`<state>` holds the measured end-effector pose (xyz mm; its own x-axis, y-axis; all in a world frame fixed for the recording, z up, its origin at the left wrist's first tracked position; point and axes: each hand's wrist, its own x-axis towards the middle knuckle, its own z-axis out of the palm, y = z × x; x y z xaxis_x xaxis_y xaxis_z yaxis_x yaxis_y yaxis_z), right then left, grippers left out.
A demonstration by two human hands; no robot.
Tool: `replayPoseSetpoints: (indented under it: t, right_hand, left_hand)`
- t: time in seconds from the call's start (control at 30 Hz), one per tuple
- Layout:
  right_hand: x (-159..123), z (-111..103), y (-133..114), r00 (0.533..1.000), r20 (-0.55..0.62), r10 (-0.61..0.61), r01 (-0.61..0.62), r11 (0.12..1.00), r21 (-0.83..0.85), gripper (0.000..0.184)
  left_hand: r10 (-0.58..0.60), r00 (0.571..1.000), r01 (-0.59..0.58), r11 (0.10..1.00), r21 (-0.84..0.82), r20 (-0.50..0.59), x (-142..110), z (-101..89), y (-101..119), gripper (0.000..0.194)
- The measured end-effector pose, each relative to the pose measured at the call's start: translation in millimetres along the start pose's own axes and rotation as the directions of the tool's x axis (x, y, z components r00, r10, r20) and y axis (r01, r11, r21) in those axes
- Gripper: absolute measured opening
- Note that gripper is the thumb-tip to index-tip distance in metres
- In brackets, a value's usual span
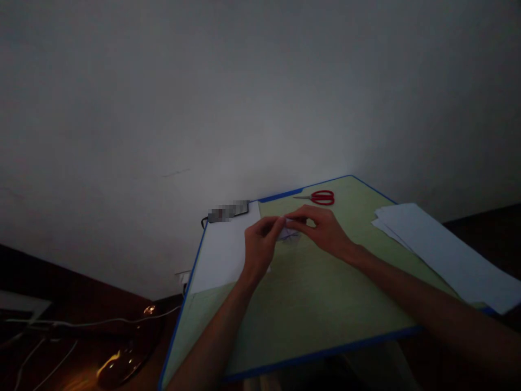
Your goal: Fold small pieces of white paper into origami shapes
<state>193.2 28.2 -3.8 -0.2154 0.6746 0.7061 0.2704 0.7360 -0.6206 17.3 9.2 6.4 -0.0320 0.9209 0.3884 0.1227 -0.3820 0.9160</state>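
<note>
Over the middle of the table, my left hand (260,241) and my right hand (319,228) meet at their fingertips. Both pinch a small piece of white paper (288,233) with dark lines on it, partly hidden by the fingers. Just beyond my right hand lies a pair of scissors (323,197) with red handles, its blades pointing left. A white sheet of paper (223,252) lies flat beside and partly under my left hand.
The pale green table (321,304) has blue edging and stands against a grey wall (260,98). A stack of white paper (443,252) overhangs its right edge. A dark, blurred-out object (228,210) sits at the far left corner. White cables (101,321) run on the floor at left.
</note>
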Motion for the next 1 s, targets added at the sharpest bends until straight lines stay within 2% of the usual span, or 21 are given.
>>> replayPoseSetpoints:
  t: [0.27, 0.43, 0.67, 1.0]
  right_hand:
    - [1.7, -2.0, -2.8, 1.0, 0.003, 0.029, -0.029, 0.999, 0.045, 0.015]
    - [0.6, -2.3, -0.4, 0.99, 0.073, 0.118, -0.127, 0.983, 0.133, 0.025]
    - [1.2, -1.2, 1.3, 0.975, 0.124, 0.185, -0.213, 0.936, 0.279, 0.026]
    - [1.5, -3.8, -2.1, 0.957, 0.217, 0.192, -0.248, 0.93, 0.271, 0.031]
  left_hand:
    - [0.008, 1.0, -0.008, 1.0, 0.007, 0.022, 0.4, -0.8, -0.4, 0.023]
    - [-0.002, 1.0, 0.002, 1.0, 0.016, -0.003, 0.1, -0.3, 1.6, 0.023]
    - [0.009, 1.0, -0.009, 1.0, 0.013, -0.017, -1.0, -0.3, 2.4, 0.025]
    - [0.015, 0.999, -0.015, 1.0, -0.007, -0.043, -1.3, 0.4, 0.6, 0.025]
